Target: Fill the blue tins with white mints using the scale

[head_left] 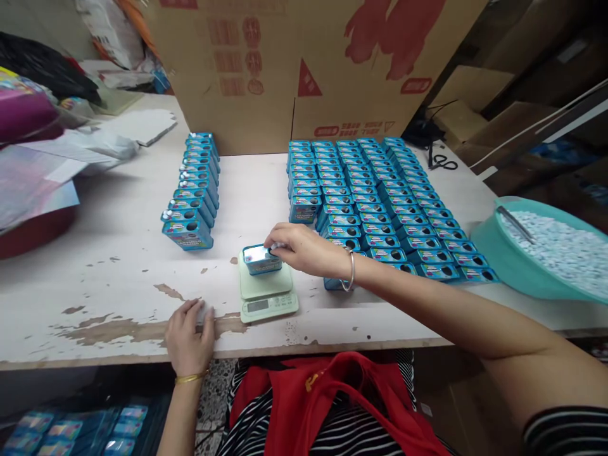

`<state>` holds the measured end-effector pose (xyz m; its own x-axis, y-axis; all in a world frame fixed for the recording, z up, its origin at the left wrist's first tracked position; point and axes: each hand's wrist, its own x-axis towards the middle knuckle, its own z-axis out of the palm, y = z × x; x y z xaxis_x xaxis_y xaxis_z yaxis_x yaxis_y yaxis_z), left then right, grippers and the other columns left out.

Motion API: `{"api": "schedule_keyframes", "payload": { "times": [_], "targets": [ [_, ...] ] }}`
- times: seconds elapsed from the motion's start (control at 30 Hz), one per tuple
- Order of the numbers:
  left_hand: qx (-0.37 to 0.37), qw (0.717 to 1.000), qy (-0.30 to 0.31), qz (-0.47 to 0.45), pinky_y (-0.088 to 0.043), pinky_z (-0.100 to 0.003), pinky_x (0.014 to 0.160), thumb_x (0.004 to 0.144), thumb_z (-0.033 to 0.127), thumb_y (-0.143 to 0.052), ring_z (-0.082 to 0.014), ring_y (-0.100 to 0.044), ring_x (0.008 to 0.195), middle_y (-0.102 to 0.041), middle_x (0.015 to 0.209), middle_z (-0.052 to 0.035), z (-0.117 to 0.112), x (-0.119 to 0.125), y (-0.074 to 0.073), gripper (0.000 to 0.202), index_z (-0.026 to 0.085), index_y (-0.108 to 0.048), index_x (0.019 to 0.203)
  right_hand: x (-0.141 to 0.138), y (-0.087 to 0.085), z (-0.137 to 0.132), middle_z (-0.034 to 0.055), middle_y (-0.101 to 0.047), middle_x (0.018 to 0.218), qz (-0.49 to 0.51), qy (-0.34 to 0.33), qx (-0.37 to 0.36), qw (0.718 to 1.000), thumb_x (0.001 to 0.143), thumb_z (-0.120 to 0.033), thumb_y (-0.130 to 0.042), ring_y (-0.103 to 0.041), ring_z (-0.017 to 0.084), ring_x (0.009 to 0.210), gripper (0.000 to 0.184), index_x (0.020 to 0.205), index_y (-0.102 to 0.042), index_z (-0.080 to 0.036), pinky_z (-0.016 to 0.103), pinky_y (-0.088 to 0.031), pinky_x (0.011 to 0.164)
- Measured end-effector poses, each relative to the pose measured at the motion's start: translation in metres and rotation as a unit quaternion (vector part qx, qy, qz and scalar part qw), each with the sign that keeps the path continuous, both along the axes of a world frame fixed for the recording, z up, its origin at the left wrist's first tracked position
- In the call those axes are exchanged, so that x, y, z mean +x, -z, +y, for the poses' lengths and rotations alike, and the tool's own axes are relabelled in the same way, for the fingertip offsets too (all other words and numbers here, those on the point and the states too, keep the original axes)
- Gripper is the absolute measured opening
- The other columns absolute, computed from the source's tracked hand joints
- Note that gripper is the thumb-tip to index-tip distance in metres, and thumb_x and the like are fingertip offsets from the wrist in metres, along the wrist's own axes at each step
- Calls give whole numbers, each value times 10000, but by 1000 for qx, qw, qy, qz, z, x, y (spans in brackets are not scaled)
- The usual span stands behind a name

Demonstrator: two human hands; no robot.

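A blue tin [264, 266] stands on a pale green kitchen scale [268, 292] in front of me. My right hand [301, 248] reaches in from the right, its thumb and fingers pinched together at the right end of the tin's top. Whatever lies between those fingertips is too small and covered to name. My left hand [190, 335] rests on the table's front edge, left of the scale, with fingers and thumb apart. Left of the scale runs a row of blue tins [192, 235] with small white pieces on their tops. Several more rows of tins [382, 240] stand to the right, showing dark round openings.
A turquoise basin [508, 253] of small pale pieces stands at the right, tongs [515, 225] lying in it. Black scissors [443, 163] lie behind. A large cardboard box [266, 76] walls off the back. Papers and bags [42, 171] crowd the left; the worn table edge [332, 348] is near me.
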<state>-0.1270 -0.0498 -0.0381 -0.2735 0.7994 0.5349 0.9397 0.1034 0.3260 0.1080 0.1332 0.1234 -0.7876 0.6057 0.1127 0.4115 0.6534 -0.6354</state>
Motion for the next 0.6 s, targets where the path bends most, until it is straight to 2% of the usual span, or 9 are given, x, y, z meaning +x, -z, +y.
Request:
{"api": "schedule_keyframes", "payload": {
  "times": [0.27,0.43,0.6],
  "targets": [
    [1,1000,0,-11,-439,-381,916,848,316,-572,-231,-563,1012,-613,1042,-118,0,1,1,236,142,-609,1004,1,4,0,99,-626,936,-14,-4,31,999,827,-16,-462,-548,151,857,222,899,-655,-98,268,-405,803],
    [-7,1000,-4,-17,-432,-383,925,849,319,-569,-228,-559,1019,-613,1045,-115,0,2,2,236,146,-611,1003,3,-4,-1,86,-648,927,7,4,3,1000,826,-12,-464,-558,140,860,230,922,-654,-100,257,-402,801],
    [-20,999,-7,-40,-416,-404,945,846,321,-564,-234,-545,1043,-607,1062,-118,0,2,2,239,154,-607,1011,0,-3,1,76,-656,955,-15,-11,-5,1000,812,-24,-478,-556,143,866,236,929,-657,-124,257,-397,796]
  ]
}}
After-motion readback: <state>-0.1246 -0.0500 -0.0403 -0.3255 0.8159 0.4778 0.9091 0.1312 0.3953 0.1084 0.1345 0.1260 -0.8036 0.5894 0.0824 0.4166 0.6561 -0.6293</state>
